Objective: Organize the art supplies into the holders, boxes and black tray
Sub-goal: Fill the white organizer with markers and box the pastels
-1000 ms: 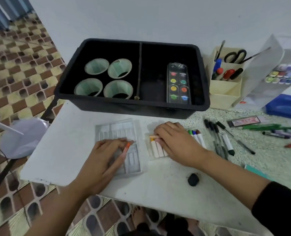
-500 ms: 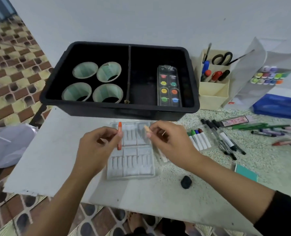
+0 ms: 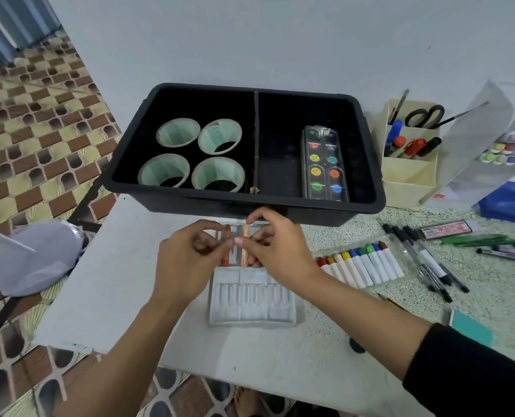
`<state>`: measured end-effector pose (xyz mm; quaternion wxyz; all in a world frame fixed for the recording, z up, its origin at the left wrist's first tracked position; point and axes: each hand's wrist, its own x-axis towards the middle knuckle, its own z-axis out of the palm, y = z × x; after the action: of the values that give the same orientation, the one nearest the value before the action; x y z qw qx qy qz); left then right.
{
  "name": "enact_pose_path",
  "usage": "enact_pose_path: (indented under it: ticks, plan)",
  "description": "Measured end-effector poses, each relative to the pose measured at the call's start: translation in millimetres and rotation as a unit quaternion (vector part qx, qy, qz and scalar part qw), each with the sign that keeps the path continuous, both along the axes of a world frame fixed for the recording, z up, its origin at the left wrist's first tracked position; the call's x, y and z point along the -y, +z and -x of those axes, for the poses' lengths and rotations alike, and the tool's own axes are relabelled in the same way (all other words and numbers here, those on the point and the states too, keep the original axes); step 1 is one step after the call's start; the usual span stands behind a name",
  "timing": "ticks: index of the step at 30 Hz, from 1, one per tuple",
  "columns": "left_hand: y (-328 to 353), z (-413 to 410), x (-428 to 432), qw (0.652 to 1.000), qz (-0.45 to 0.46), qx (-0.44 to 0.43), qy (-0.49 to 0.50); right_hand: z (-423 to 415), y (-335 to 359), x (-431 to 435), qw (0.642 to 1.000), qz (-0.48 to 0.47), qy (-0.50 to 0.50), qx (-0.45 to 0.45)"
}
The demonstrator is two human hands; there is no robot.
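Both forearms reach forward over the counter's (image 3: 105, 296) near edge, hands raised above the clear slotted insert (image 3: 251, 299). The left hand (image 3: 187, 260) pinches an upright orange-red crayon (image 3: 226, 245); the right hand (image 3: 277, 248) pinches a peach crayon (image 3: 245, 245) just beside it. Bare counter lies left. The crayon row (image 3: 360, 264) sits right; the black tray (image 3: 367, 203) stands beyond.

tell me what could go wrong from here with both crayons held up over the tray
1. The left hand pinches the red crayon and the right hand the orange crayon by fingertips only; a loose grip could drop one.
2. The clear crayon tray looks light and unheld; pressing a crayon in may shift it.
3. It lies near the table's front edge, where a dropped crayon might roll off.
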<state>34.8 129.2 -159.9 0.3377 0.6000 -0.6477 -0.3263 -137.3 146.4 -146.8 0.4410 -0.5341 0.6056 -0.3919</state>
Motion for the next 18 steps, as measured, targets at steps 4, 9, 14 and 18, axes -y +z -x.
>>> enact_pose_path:
  ticks: [4,9,14,18]
  plan:
    - [-9,-5,-4,0.999,0.033,-0.008,0.005,-1,1,1,1.000,-0.012,-0.012,0.011]
    - [-18,-8,0,0.999,0.046,0.006,-0.006,-4,-1,5,0.997,0.020,0.019,-0.069]
    - [-23,-10,-4,0.995,0.095,0.023,-0.019,-9,-8,6,0.971,0.109,0.057,-0.204]
    - [-28,-11,-7,0.994,0.110,-0.007,-0.022,-4,-16,6,0.925,0.218,0.103,-0.294]
